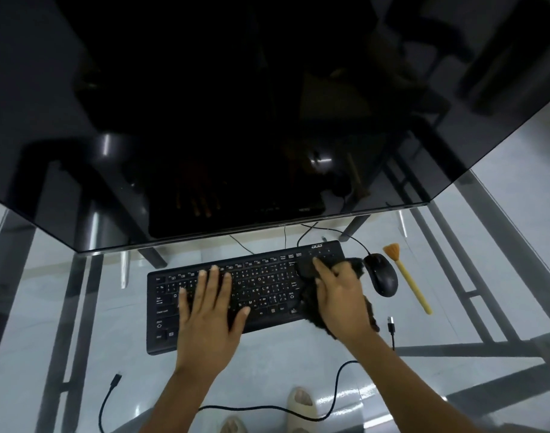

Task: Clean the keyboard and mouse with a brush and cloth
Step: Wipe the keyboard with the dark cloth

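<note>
Two bare hands over a black keyboard (223,295) on a glass worktop (42,307). Left hand (209,307) lies flat on the left-middle keys, fingers spread, grip splayed and holding nothing. Right hand (339,295) presses a dark cloth (308,270) onto the keyboard's right end, over the number pad area; fingers lie on top of the cloth, grip pressed down on it rather than fisted, and cloth bunches out on both the far and near sides of the hand. Black mouse (381,278) sits just right of the keyboard, near the cloth edge, cable running off to the far side. Brush (408,279) with a yellow handle and orange bristles lies on the worktop right of the mouse, bristles at the far end, not touched by either hand. Large dark monitor (236,120) fills the far part of the view, reflecting the hands faintly. Loose black cable (336,398) curls across the near worktop; a second plug end (391,325) lies near the right wrist. Sandalled feet (300,401) show through the glass below.
</note>
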A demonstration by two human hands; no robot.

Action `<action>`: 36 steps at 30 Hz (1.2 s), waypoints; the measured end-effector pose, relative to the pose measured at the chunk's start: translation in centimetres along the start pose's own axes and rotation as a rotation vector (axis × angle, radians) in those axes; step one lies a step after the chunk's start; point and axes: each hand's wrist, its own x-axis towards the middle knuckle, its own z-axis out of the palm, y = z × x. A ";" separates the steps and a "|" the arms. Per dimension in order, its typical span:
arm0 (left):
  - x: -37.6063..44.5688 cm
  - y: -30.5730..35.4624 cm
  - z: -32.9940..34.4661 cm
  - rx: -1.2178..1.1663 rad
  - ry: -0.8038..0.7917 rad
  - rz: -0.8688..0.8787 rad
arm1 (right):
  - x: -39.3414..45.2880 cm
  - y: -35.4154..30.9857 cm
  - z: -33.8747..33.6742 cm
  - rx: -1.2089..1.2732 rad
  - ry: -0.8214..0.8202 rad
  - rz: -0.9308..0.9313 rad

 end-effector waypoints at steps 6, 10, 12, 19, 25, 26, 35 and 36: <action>-0.7 -1.5 -0.7 0.002 0.005 -0.046 | 2.1 -1.0 0.6 0.034 0.026 0.025; -1.0 -1.7 -0.5 -0.001 0.018 -0.060 | 1.0 -5.1 2.1 -0.028 -0.014 -0.074; -1.0 -1.9 -0.4 0.004 0.027 -0.055 | 0.8 -4.8 1.6 -0.071 -0.085 -0.225; -1.1 -2.0 0.2 0.019 0.049 -0.049 | 2.0 -1.4 0.5 -0.037 0.014 0.154; -1.0 -1.9 0.3 0.010 0.058 -0.032 | 3.4 2.1 -0.7 0.061 0.069 0.368; -1.1 -2.0 0.2 0.012 0.064 -0.031 | 3.5 1.6 -0.6 0.037 0.072 0.365; 0.8 4.4 0.7 0.049 -0.029 0.252 | 3.3 2.1 -1.4 0.071 0.020 0.247; 1.0 4.9 0.9 0.038 -0.039 0.245 | 2.0 1.5 -1.3 0.073 0.011 0.142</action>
